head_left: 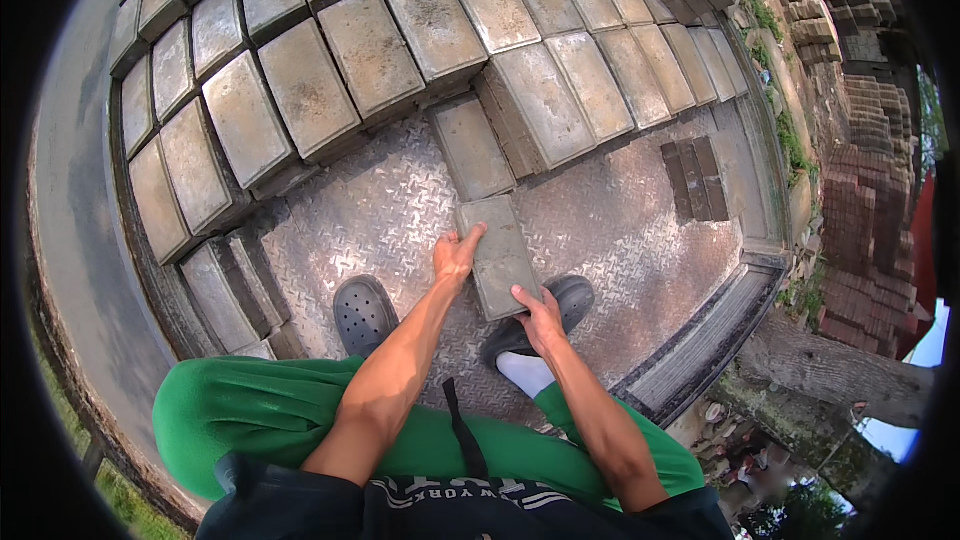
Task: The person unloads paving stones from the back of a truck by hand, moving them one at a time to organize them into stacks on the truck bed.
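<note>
Between my hands is a grey rectangular paving block (498,258), tilted slightly, in front of my shoes. My left hand (457,252) grips its left long side, with a finger reaching over the top face. On its near right corner my right hand (542,318) is closed, thumb on top and the other fingers hidden beneath. Just beyond the far end of this block, a single low block (473,150) lies against the stacked blocks (545,105). Whether the held block touches the metal floor or that low block, I cannot tell.
Rows of stacked blocks (370,50) fill the far side of the diamond-plate floor (380,180). Several blocks stand on edge (695,180) at the right. More blocks (225,295) lie at the left. A raised edge (690,345) borders the floor; my shoes (365,315) stand on it.
</note>
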The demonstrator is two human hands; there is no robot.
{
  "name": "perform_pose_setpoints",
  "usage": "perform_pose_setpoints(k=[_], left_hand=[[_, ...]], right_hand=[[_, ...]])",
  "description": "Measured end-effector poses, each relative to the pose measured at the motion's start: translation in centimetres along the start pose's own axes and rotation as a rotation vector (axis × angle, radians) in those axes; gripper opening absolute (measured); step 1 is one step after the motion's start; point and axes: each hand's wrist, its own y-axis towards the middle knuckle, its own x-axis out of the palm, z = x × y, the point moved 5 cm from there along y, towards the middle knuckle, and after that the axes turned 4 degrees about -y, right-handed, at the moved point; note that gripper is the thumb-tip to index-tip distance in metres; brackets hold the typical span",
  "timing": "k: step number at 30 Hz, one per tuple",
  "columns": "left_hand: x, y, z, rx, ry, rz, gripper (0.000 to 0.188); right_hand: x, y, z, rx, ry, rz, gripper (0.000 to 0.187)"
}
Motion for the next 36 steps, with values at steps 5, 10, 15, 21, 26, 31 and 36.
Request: perform_pose_setpoints(k=[5,10,15,21,26,31,36], left_hand=[[0.5,-0.3,-3.7,0.117,-0.194,0.209,0.069],[-0.4,-0.7,1.1,0.255,-0.383,0.026,0.05],[-1.1,2.9,8.6,0.244,-0.226,0.033,0.068],[-0.3,8.1,9.1,0.378,0.098,0.156,0.106],[1.7,9.0,8.8,0.455,-0.179,0.058,0.101],[1.5,10.8,12.6,0.468,-0.18,-0.035,0.09],[3.1,11.0,13.7,0.484,-0.364,-0.047,0.074]], right_hand=[[-1.8,0.1,0.7,-0.033,0.045,-0.018,0.078],[0.7,0.9,-1.0,-0.076,0.03,-0.107,0.075],[5.6,6.4,-7.7,-0.182,0.039,-0.219,0.077],[7.7,9.7,-8.3,-0.38,-0.08,0.048,0.071],[8.7,9.0,-5.6,-0.319,-0.06,-0.127,0.065],[11.9,9.8,-6.5,-0.367,0.164,-0.314,0.067],[13.8,10.4,-8.3,-0.315,0.096,-0.135,0.093]])
